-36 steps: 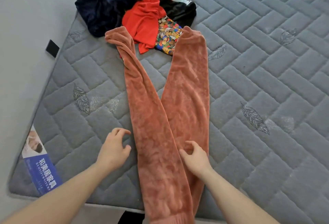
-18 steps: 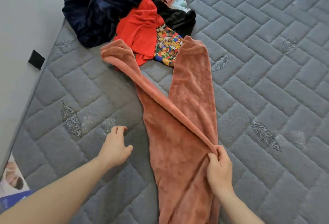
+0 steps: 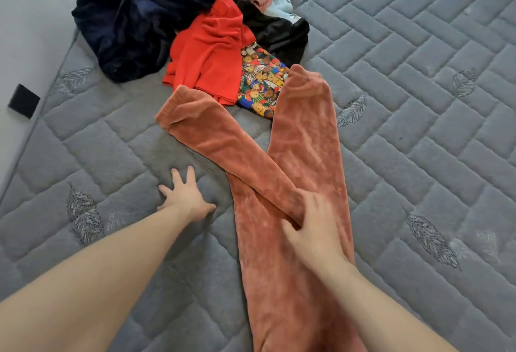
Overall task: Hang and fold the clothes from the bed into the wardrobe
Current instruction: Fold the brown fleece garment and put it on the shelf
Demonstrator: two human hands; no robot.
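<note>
Head view: the rust-orange plush trousers [image 3: 296, 212] run off the bottom edge, waistband unseen, and motion blur smears the right hand [image 3: 315, 228], so whether its fingers press or pinch cannot be told. It lies where the 2 legs cross. The left hand [image 3: 185, 198] rests flat on the grey quilted mattress [image 3: 418, 128], fingers spread, holding nothing, just beside the trousers' left edge.

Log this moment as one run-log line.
step: folding pants on mattress | left hand: flat on mattress | right hand: on pants where legs cross, blurred | pile: untouched
</note>
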